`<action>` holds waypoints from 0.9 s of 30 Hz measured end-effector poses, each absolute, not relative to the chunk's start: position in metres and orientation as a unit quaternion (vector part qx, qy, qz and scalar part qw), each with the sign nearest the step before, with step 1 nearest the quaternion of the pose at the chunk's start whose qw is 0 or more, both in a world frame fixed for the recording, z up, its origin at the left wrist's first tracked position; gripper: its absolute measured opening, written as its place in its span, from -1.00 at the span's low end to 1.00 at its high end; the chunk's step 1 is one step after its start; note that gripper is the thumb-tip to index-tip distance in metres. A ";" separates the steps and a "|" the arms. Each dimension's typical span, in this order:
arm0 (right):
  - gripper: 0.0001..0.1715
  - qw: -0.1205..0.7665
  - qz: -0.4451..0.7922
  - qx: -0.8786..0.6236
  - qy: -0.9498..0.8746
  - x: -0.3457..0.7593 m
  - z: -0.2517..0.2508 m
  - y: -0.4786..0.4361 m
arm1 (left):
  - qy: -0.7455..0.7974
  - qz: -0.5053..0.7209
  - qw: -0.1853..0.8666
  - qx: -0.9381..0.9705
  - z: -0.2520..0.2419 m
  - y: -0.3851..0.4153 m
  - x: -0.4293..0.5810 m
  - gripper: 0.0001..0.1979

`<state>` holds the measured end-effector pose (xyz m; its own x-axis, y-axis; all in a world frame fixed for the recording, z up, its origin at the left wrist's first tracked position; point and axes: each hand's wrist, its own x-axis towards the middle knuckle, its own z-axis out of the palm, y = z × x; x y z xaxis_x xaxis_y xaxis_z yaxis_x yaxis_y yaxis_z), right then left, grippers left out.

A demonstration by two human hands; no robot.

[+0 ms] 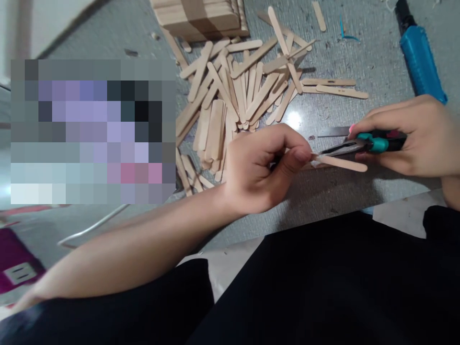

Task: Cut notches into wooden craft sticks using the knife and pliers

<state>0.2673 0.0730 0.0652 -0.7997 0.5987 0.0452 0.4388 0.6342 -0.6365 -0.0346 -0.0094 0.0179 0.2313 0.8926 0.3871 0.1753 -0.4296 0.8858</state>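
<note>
My left hand (pixel 269 167) is closed in a pinch, thumb against forefinger, at one end of a wooden craft stick (pixel 347 164). The stick's rounded free end points right. My right hand (pixel 420 132) wraps around pliers (pixel 377 143) with green and black handles. Their jaws reach left to the stick beside my left fingertips; whether they bite on it I cannot tell. A thin flat metal strip (pixel 332 132) shows just beyond the pliers, near my right fingertips. Part of the stick is hidden by my left fingers.
Loose craft sticks (pixel 247 86) lie heaped beyond my left hand, with a bundled stack (pixel 201 19) behind them. A blue-wrapped object (pixel 422 60) with a black end lies at the upper right. A blurred-out patch covers the left. A purple object (pixel 17 261) sits at the far left.
</note>
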 end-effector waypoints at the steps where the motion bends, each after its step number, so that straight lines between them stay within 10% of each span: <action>1: -0.78 0.125 0.315 -0.287 -0.896 0.268 0.066 0.073 | 0.397 0.478 0.361 0.696 0.019 -0.010 -0.034 -0.69; 27: -0.91 0.119 0.341 -0.315 -0.878 0.265 0.061 0.074 | 0.457 0.468 0.382 0.652 0.010 -0.021 -0.028 -0.62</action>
